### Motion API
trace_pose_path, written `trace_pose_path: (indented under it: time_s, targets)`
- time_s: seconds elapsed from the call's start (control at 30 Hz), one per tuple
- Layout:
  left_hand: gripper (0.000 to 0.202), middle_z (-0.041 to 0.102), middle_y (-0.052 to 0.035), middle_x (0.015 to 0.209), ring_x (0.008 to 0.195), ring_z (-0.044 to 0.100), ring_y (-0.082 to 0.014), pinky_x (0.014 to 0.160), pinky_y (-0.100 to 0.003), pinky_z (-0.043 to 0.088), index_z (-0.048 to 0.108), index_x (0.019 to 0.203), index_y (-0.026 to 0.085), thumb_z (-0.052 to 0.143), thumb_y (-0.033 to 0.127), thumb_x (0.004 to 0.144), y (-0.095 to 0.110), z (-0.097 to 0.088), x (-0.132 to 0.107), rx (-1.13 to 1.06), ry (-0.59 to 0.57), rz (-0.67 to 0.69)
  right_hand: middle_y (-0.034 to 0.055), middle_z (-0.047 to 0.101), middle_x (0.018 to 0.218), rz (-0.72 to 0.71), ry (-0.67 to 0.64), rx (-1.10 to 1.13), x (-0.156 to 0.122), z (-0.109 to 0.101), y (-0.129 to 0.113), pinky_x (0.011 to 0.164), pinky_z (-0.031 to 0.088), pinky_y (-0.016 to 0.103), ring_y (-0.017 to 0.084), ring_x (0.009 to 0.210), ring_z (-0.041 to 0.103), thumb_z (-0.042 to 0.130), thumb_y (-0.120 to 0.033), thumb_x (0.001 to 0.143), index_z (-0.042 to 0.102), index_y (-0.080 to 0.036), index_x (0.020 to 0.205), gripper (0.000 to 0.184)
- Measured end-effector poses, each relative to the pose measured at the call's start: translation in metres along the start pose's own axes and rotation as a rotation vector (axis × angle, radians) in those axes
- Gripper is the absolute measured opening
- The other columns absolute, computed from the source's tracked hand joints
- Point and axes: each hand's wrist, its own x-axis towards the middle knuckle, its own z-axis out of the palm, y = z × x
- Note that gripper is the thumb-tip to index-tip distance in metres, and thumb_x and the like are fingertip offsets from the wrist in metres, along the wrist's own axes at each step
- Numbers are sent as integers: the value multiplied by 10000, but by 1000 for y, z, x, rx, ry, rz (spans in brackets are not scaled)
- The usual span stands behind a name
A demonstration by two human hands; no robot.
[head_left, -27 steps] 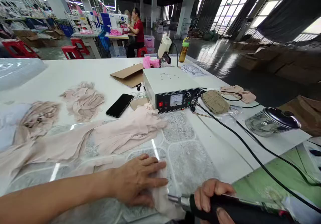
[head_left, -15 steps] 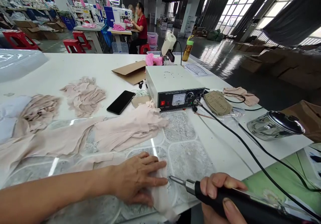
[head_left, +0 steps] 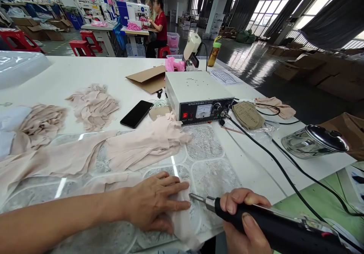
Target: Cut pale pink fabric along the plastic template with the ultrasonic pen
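My left hand (head_left: 155, 203) lies flat, fingers spread, pressing a piece of thin pale fabric (head_left: 182, 223) onto the glass-topped mat (head_left: 213, 178) at the table's near edge. My right hand (head_left: 244, 223) grips a black hand-held cutting tool (head_left: 273, 229). Its metal tip (head_left: 196, 198) rests on the fabric just right of my left fingertips. A black cable (head_left: 270, 155) runs from the tool to the white control box (head_left: 197, 96) in the middle of the table. Beige fabric pieces (head_left: 142, 144) lie across the mat above my left hand.
Two piles of beige scraps (head_left: 92, 106) sit at left, a black phone (head_left: 136, 113) beside the box. A metal lid (head_left: 315, 140) lies at right. Cardboard (head_left: 148, 77), a bottle (head_left: 214, 55) and a white device stand further back. A person in red sits at a sewing machine (head_left: 160, 22) in the distance.
My right hand lifted the tool from below the table edge and moved its tip up and left onto the fabric next to my left fingertips. My left hand stayed put.
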Motion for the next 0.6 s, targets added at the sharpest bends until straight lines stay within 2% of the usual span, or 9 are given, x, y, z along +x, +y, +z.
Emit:
trace_pose_path:
  time_s: [0.33, 0.6]
  targets:
    - [571, 452, -130, 1463, 1142, 540, -316, 907, -409, 388, 517, 1352, 257, 572, 591, 893, -1, -4, 0, -20, -56, -10, -25, 539, 735, -12, -62, -5, 3, -1, 0, 507, 490, 274, 107, 555, 519, 613, -234, 799, 559, -222, 835, 66]
    - [528, 457, -126, 1453, 1150, 533, -317, 904, -415, 388, 527, 1341, 273, 554, 575, 908, 0, -5, -2, -24, -41, 2, -32, 507, 721, 35, -23, 18, -4, -4, -8, 481, 462, 260, 97, 527, 494, 623, -271, 786, 552, -224, 820, 92]
